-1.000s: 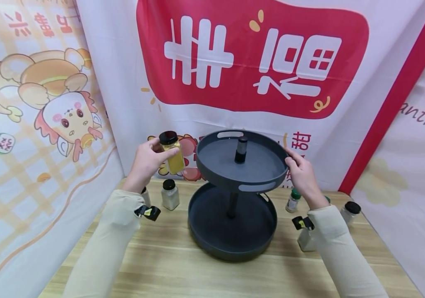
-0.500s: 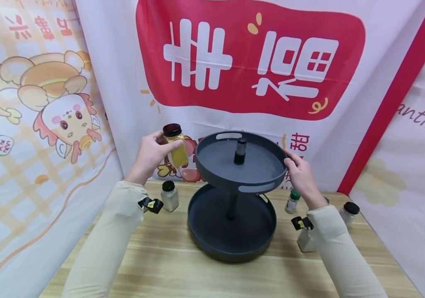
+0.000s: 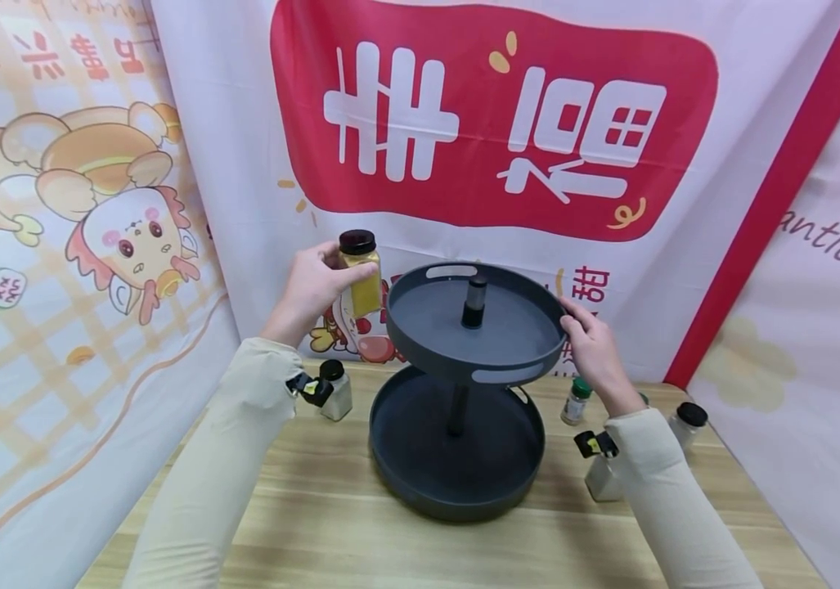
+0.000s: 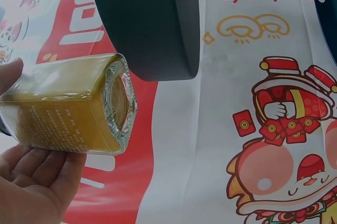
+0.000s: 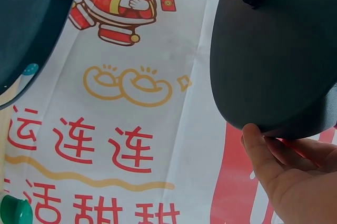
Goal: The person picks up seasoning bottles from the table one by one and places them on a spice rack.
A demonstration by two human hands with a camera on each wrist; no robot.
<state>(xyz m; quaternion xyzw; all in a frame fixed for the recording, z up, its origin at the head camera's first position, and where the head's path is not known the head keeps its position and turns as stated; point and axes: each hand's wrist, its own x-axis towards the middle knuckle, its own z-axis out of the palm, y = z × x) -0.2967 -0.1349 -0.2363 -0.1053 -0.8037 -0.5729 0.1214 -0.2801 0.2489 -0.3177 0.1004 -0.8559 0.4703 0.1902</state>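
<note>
A square glass spice jar (image 3: pixel 366 293) with a black lid and yellow powder is held up by my left hand (image 3: pixel 309 288), between thumb and fingers. It is just left of the upper tier's rim, nearly upright. In the left wrist view the jar's glass base (image 4: pixel 120 105) points toward the dark tier. A dark grey two-tier round rack stands in the middle, its upper tray (image 3: pixel 430 323) and lower tray (image 3: pixel 420 458) joined by a central post (image 3: pixel 458 409). My right hand (image 3: pixel 596 348) grips the upper tray's right rim, and the right wrist view shows its fingertips (image 5: pixel 251 131) there.
On the wooden table (image 3: pixel 302 532), a black-lidded jar with pale contents (image 3: pixel 336 401) stands left of the rack. To the right are a small green-capped bottle (image 3: pixel 575 402), a black-lidded jar (image 3: pixel 686 427) and a jar (image 3: pixel 600 481) partly behind my right wrist. Printed cloth hangs behind.
My left hand has carried the spice jar rightward and slightly up, closer to the upper tray's rim. The right hand keeps its grip on the rim.
</note>
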